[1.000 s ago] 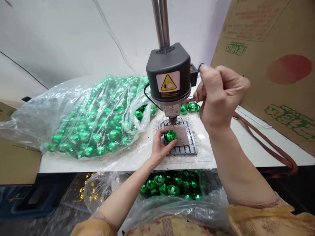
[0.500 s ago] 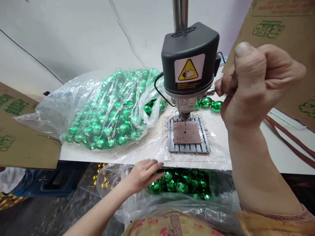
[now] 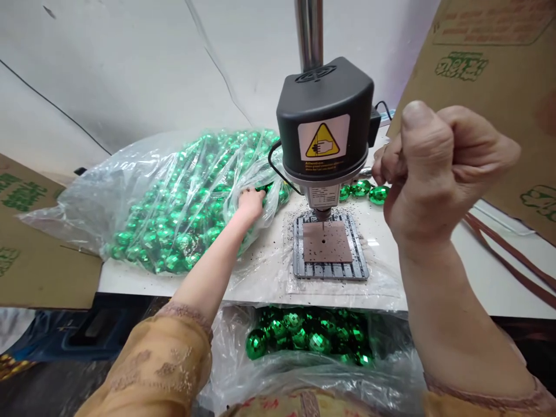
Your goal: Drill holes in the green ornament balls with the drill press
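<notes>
My left hand (image 3: 251, 202) reaches into the mouth of a clear plastic bag (image 3: 147, 179) full of shiny green faceted balls (image 3: 186, 231). Its fingertips are hidden among the plastic and balls, so their grip does not show. Raised beside the black drill press (image 3: 325, 121), my right hand (image 3: 434, 168) is closed in a fist round the lever (image 3: 367, 172), most of which the hand covers. Under the thin drill bit (image 3: 323, 226), a brown square plate (image 3: 315, 249) with a small hole lies on the slotted metal base (image 3: 362, 269). No ball sits on that plate.
A second plastic bag (image 3: 278, 382) of green balls (image 3: 319, 341) is open below the table's front edge. More green balls (image 3: 360, 188) lie behind the press. Cardboard stands left (image 3: 43, 255) and right (image 3: 490, 116); brown straps (image 3: 512, 255) lie at right. Dark shavings surround the base.
My left hand has moved from above the lower bag up and forward into the mouth of the bag on the table. My right hand stays at the lever. The view has shifted slightly.
</notes>
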### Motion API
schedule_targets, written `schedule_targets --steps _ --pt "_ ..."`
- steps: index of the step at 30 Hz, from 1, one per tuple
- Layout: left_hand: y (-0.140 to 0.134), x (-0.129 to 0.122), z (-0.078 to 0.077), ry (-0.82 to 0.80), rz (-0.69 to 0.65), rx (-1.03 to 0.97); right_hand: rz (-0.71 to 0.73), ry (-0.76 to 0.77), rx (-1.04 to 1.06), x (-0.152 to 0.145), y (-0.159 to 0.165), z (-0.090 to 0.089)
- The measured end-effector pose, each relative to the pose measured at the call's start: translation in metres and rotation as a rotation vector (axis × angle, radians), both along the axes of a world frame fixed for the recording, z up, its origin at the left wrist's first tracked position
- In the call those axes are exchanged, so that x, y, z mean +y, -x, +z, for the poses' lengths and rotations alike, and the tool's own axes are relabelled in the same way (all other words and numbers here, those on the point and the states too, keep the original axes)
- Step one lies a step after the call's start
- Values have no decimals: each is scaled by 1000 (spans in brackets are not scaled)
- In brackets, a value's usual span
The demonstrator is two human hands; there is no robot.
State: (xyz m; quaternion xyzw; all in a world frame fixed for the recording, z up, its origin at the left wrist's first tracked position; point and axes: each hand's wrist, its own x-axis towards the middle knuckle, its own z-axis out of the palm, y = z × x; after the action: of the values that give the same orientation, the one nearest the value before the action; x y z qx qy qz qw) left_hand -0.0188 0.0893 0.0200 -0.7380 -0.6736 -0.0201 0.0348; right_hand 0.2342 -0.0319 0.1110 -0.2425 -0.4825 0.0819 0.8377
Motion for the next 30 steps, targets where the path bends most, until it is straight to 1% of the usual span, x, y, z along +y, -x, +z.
schedule_targets --steps 2,3,4,5,6,8,9,10,11,12,14,17,19,24,30 --pt "1 -10 4 -40 -54 -104 -8 5 6 1 0 -1" --pt "-1 -17 5 -67 -108 -221 -5 9 12 1 0 -1" --pt "-4 -27 6 -87 -170 -390 4 3 15 1 -1 -1" --pt "-9 -38 5 -80 -229 -601 17 -12 10 1 -1 -1" --pt "-15 -50 2 -35 -275 -835 32 -35 0 0 -1 -1" --pt "-28 -76 -7 165 -309 -1269 45 -37 -15 0 -1 0" --pt "-35 -87 -14 278 -300 -1436 42 -21 -19 -1 -1 0" --pt "-41 -97 -22 370 -281 -1557 36 -4 -19 -2 -1 0" --pt "-46 -105 -30 425 -259 -1635 32 7 -22 -2 -1 0" --pt "-51 -111 -39 438 -239 -1678 30 12 -22 -2 -1 0" --pt "-57 -116 -54 383 -217 -1683 33 4 -25 -3 -1 0" --pt "-61 -115 -73 272 -239 -1592 32 20 -27 -3 0 0" --pt "-62 -112 -81 245 -259 -1541 25 37 -39 -5 0 0" --pt "-66 -107 -91 247 -313 -1465 -9 66 -66 -8 1 0" --pt "-76 -104 -95 160 -340 -1370 -10 28 -66 -9 1 1"
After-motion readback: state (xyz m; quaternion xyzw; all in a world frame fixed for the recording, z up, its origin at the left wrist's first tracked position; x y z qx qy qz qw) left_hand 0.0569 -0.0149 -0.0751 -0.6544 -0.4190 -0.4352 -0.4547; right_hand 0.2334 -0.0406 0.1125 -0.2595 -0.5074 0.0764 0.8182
